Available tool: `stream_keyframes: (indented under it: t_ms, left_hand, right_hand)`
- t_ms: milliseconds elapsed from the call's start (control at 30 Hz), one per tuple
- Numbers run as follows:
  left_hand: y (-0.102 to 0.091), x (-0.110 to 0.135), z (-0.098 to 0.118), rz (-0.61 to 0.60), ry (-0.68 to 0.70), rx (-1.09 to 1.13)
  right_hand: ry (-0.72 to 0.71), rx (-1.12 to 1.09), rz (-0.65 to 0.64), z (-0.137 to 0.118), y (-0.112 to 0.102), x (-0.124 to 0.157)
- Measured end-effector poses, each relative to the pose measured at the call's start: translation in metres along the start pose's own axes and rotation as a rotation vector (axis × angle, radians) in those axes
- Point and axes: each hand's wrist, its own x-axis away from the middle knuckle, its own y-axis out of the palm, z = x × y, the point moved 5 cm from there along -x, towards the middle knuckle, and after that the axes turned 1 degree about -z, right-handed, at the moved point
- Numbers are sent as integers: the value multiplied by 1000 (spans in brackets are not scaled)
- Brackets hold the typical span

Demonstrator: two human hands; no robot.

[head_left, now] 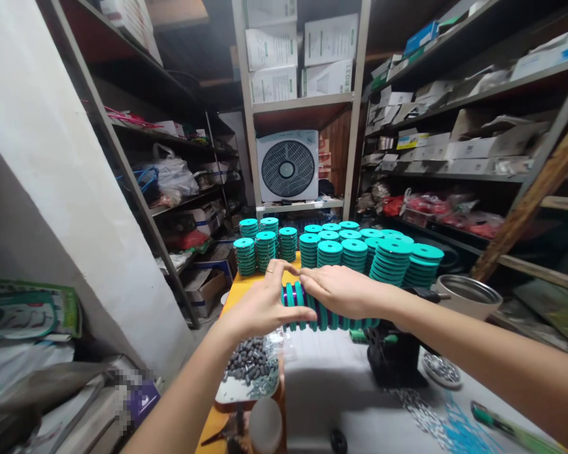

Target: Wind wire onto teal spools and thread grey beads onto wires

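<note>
A row of teal spools (329, 325), with dark purple showing between the discs, lies horizontally over the table. My left hand (269, 296) grips its left end, thumb along the near side and index finger arched over the top. From the right my right hand (343, 291) lies across the top of the same row, fingers curled over the far side, their tips partly hidden and close to my left fingers. A black stand (392, 356) is at the right end of the row. Behind stand several stacks of teal spools (329, 255).
A tray (231, 394) with grey cylindrical pieces and small metal parts sits left, beside a white cup (266, 422). To the right are a dish of metal bits (441, 369), blue strips (464, 425), a green-black tool (506, 429) and a metal pot (471, 306). A box fan (288, 167) stands behind.
</note>
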Motion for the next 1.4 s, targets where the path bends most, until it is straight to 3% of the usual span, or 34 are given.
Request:
stream_keyframes:
  t_ms: [100,267,700,933,1200,1400]
  left_hand:
    - [-1,-7,8,-41,17,-124]
    - [4,-7,15,-90,50,-247]
    - [29,15,21,90,102,-613]
    - [24,2,30,194,122,-732]
    - [22,-22,26,46,131,-390]
    - [19,-23,28,-17,95,-347]
  right_hand:
    - [43,18,19,7,-8,8]
    - [53,60,-76,18,-2,16]
    - [-26,57,-226,29,1,1]
    - [-1,24,-229,29,-1,1]
    - [60,-58,-181,34,-5,1]
    - [77,-97,-168,39,-3,-2]
